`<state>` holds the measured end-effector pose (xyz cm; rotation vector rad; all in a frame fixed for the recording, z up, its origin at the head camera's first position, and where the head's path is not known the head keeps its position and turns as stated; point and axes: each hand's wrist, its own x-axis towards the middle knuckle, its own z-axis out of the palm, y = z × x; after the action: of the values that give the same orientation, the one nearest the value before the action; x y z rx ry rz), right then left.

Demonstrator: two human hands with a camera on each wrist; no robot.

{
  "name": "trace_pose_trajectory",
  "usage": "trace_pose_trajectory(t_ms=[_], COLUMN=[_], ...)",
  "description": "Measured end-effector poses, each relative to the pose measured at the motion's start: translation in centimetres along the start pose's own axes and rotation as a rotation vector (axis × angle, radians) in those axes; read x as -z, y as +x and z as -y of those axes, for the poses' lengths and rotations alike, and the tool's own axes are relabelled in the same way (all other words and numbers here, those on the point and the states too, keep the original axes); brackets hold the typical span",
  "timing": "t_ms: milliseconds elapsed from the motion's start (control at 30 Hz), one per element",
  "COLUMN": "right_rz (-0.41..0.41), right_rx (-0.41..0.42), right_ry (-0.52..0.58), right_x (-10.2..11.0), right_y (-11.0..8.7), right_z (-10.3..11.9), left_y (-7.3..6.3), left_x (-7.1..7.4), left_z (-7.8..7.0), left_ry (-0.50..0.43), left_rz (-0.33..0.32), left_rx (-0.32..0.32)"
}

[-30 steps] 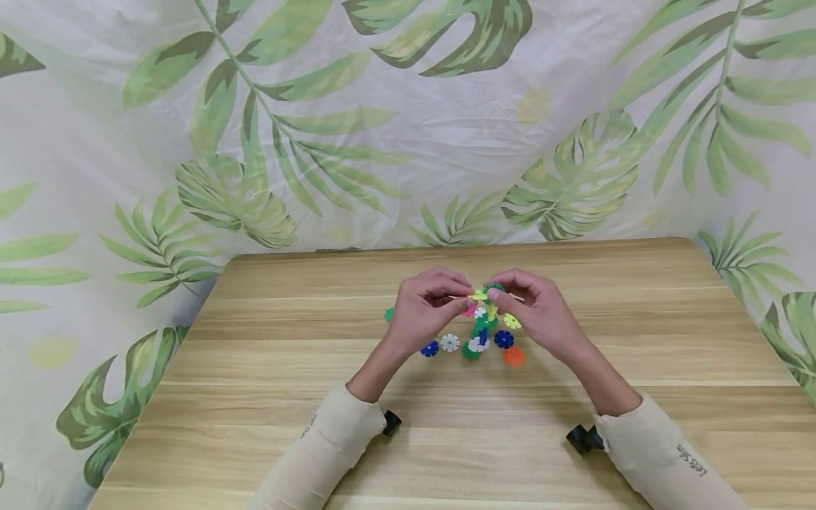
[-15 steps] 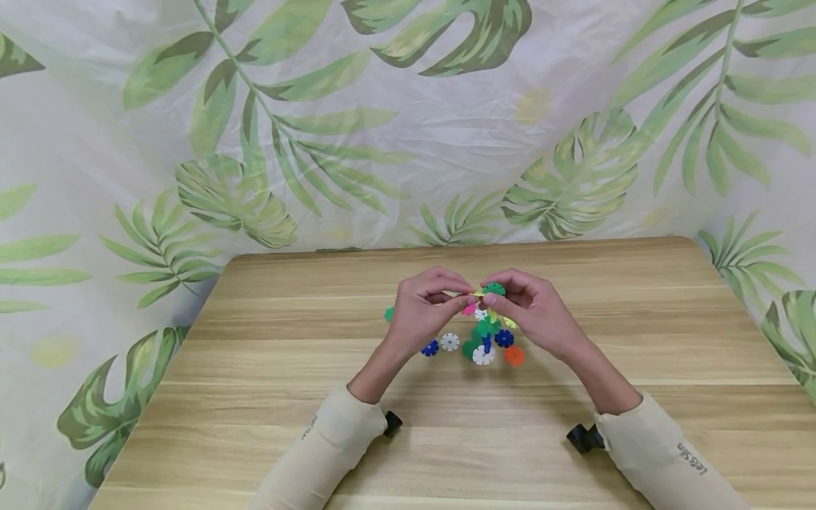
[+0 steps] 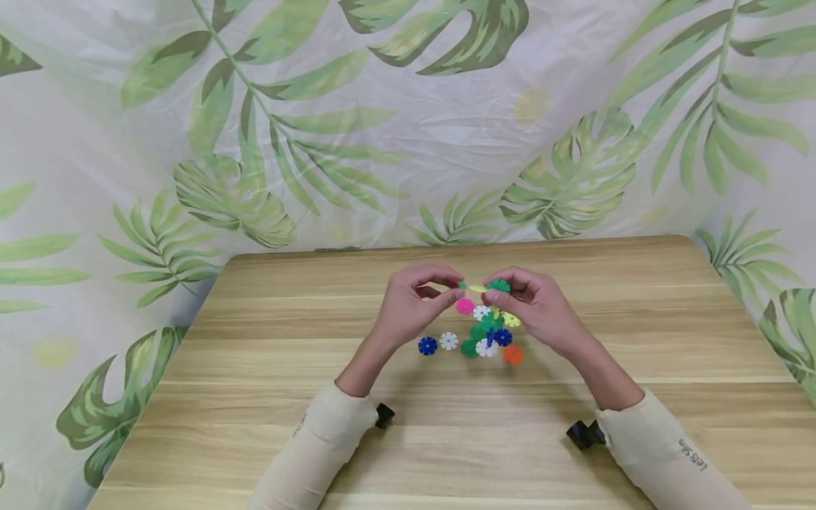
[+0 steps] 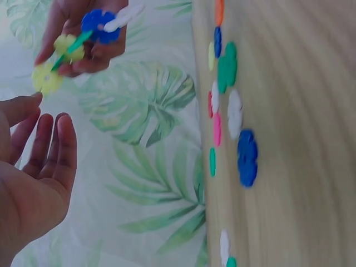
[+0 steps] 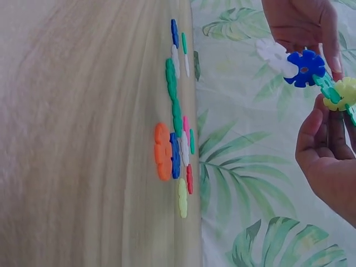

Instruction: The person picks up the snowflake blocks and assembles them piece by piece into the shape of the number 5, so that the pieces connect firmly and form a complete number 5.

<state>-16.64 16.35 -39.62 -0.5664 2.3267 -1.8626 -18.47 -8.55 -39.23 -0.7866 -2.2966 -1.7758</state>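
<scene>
Yellow-tipped disc chain [image 5: 325,87] pinched in my right hand [image 3: 542,312], left hand [image 3: 404,308] loosely spread nearby: mid-build, I reckon, next needs a loose disc [image 3: 428,346].

The person is wearing long cream-beige sleeves, the left sleeve [image 3: 315,450] and the right sleeve [image 3: 656,443] matching in colour. The cloth is creasing softly along the forearms and is ending short of the wrists. Dark lettering is running along each: the right lettering [image 3: 693,455] is looking like "LetsSlim", though its last letters are blurring, while the left lettering [image 3: 300,425] is showing too small to read. A black left wrist camera [image 3: 384,416] is jutting as a small block from the inner cuff edge; the black right wrist camera [image 3: 584,435] is showing two chunky, joined parts. Both hands are showing bare.
</scene>
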Motion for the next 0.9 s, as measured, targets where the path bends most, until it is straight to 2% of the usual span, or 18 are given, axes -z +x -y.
trace_pose_trajectory(t_ms=[167, 300, 567, 900], right_rz=[-0.011, -0.013, -0.014, -0.019], right_rx=[0.002, 0.003, -0.011, -0.01], right_ry=[0.019, 0.031, 0.035, 0.024], right_x=[0.5, 0.6, 0.7, 0.8], right_y=[0.0, 0.0, 0.0, 0.0], right_z=[0.1, 0.1, 0.0, 0.3], left_y=[0.4, 0.4, -0.1, -0.3], left_x=[1.4, 2.5, 4.4, 6.1], left_z=[0.4, 0.9, 2.9, 5.6], left_ry=[0.029, 0.06, 0.2, 0.337], left_rz=[-0.03, -0.032, 0.041, 0.133], left_rx=[0.064, 0.144, 0.32, 0.403])
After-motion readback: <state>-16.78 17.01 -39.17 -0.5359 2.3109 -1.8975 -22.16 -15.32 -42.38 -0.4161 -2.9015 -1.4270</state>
